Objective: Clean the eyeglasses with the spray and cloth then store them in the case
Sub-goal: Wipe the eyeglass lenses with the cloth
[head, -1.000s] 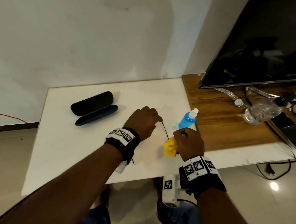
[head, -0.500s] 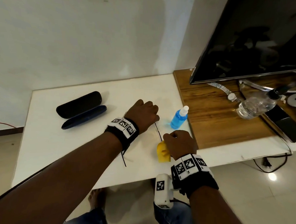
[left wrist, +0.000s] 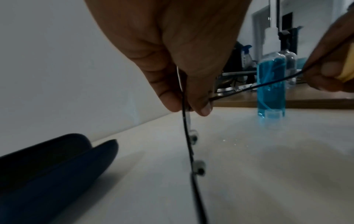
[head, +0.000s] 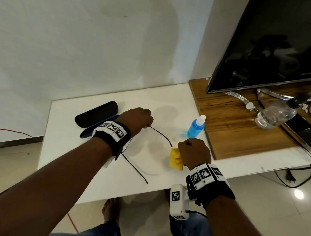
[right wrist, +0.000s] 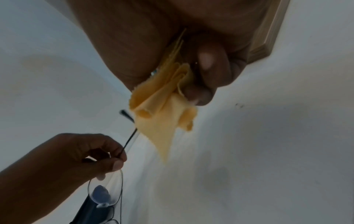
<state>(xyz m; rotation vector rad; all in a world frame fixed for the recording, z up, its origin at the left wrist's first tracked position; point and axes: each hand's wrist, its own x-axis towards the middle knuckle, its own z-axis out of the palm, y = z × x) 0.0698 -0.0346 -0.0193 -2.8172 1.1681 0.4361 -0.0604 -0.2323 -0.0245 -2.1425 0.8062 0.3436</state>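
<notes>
Yellow microfibre cloth [head: 176, 159] bunches under the right hand [head: 194, 152], whose fingers curl tight around it above the white tabletop [head: 63, 149]. From the head view the left hand [head: 135, 119] pinches thin-framed eyeglasses [head: 161, 135] at one corner, temples splayed open; one temple tip ends just beside the right-hand fingers. The blue spray bottle [head: 195, 127] stands just beyond the right knuckles, its small cap [head: 175, 138] lying loose between bottle and fingers. The open dark case [head: 97, 115] lies just behind the left wrist.

In the left wrist view, thumb and fingers [left wrist: 203, 104] close on the frame near the hinge, lens and nose pads hanging below them. So slight a grip could let the frame twist or drop onto the tabletop once wiping pressure comes.

In the right wrist view, the cloth hangs from the closed fingers [right wrist: 201, 94], a temple passing right behind it. The free temple could snag in the cloth's folds and bend. A backward swing of the hand could topple the bottle, which is uncapped and might leak.
</notes>
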